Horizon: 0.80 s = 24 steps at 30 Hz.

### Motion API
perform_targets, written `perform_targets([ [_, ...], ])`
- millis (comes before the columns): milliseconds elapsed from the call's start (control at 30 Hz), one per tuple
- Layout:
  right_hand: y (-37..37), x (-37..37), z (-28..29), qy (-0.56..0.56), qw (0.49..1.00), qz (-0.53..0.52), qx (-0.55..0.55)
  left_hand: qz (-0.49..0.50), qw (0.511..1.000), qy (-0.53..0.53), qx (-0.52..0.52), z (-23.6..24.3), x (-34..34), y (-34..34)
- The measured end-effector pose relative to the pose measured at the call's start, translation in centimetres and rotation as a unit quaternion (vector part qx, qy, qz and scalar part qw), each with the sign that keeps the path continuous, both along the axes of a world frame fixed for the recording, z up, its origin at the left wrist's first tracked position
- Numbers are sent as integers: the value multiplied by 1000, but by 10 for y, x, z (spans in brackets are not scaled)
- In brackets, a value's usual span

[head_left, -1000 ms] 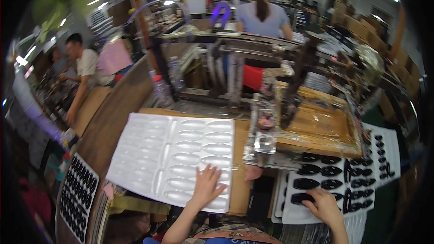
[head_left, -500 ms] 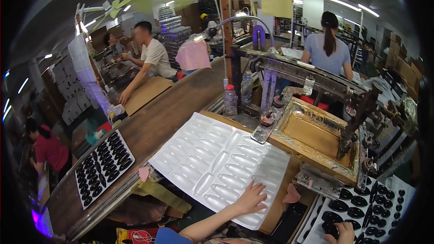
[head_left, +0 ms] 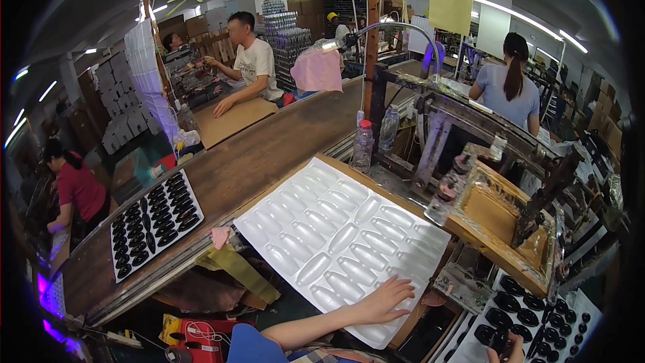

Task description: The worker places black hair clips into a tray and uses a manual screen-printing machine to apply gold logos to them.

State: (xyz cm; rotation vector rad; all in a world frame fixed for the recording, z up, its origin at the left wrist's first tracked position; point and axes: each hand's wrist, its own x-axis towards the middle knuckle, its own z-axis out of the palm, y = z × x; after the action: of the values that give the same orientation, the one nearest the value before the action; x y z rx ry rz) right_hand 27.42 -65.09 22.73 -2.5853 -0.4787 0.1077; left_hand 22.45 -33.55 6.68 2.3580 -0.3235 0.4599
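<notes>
Just inside white tray point(head_left: 345, 236) edge, left hand point(head_left: 384, 300)

White tray point(head_left: 342, 234), long moulded shapes in rows, aslant; black piece point(head_left: 498, 341) tilted, lower right.

My left hand point(head_left: 386, 301) is bare, with slim fingers and a slender wrist that runs into a bare forearm point(head_left: 306, 328). I wear a plain, solid blue sleeve point(head_left: 247, 345), short, ending near the elbow. At my front shows a small strip of checked cloth point(head_left: 326, 356) in light and dark tones. My right hand point(head_left: 508, 349) is bare too, only partly visible.
</notes>
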Motion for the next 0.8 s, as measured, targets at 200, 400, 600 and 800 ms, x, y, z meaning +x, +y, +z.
perform_targets([
  [200, 5, -1, -4, -100, 988, -46, 111, 30, 972, -213, -99, 80, 44, 8],
  [400, -14, 7, -11, -152, 981, 6, 122, -1, 992, -66, -110, 100, 120, 1],
  [600, -20, 1, 0, -170, 981, 89, 29, -122, 951, -255, -126, 48, 205, 8],
  [800, -26, 12, -4, -40, 995, -5, 95, -295, 847, -89, -432, 38, 232, 33],
])
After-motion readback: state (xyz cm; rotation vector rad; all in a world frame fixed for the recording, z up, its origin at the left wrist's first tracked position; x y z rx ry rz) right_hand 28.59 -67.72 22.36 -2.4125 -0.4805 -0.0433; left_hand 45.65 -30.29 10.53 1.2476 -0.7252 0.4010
